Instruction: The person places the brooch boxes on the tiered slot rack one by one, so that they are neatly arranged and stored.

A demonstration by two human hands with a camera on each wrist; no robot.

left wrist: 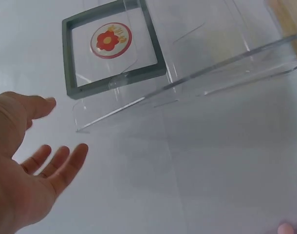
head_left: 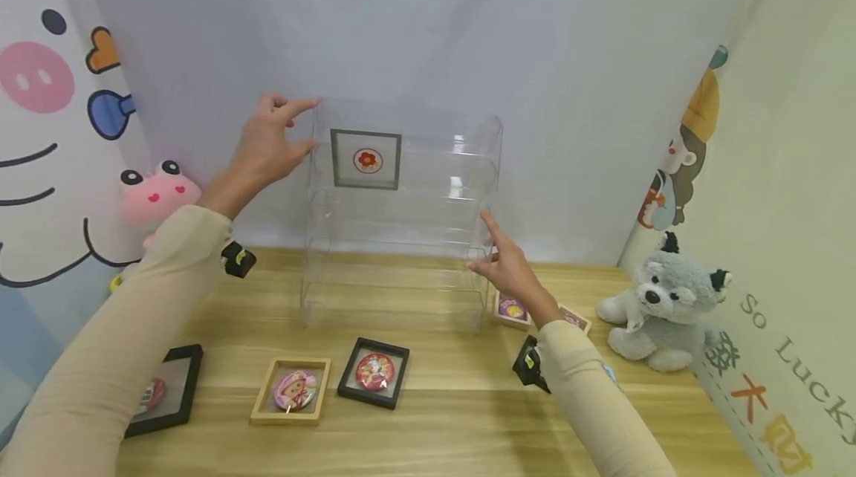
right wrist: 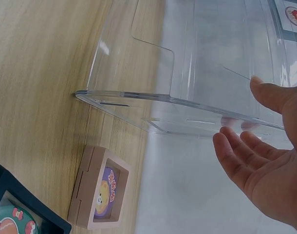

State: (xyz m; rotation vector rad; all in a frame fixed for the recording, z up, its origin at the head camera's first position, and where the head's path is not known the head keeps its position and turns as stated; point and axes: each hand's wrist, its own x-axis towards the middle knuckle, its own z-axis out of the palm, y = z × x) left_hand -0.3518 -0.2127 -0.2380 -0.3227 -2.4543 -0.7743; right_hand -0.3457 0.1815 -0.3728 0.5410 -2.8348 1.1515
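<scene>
A clear tiered display rack [head_left: 394, 276] stands upright on the table against the pale backdrop. On its upper left part is a grey-green square frame [head_left: 366, 183] holding a round badge with a red flower. My left hand [head_left: 264, 143] is at the rack's upper left corner, thumb and fingers spread; the left wrist view shows a small gap between this hand [left wrist: 31, 165] and the rack. Beside the right edge is my right hand [head_left: 511, 265], its thumb on one side of the clear side panel [right wrist: 187, 103] and its relaxed fingers [right wrist: 231, 158] on the other. Whether they touch it, I cannot tell.
In front of the rack lie a wood-coloured frame [head_left: 257, 414] and a black frame [head_left: 348, 388], each with a badge. Another black frame [head_left: 190, 380] is partly behind the left sleeve. Small pinkish frames [head_left: 511, 322] lie at right, near a grey plush dog [head_left: 669, 306]. A pink plush [head_left: 157, 198] sits left.
</scene>
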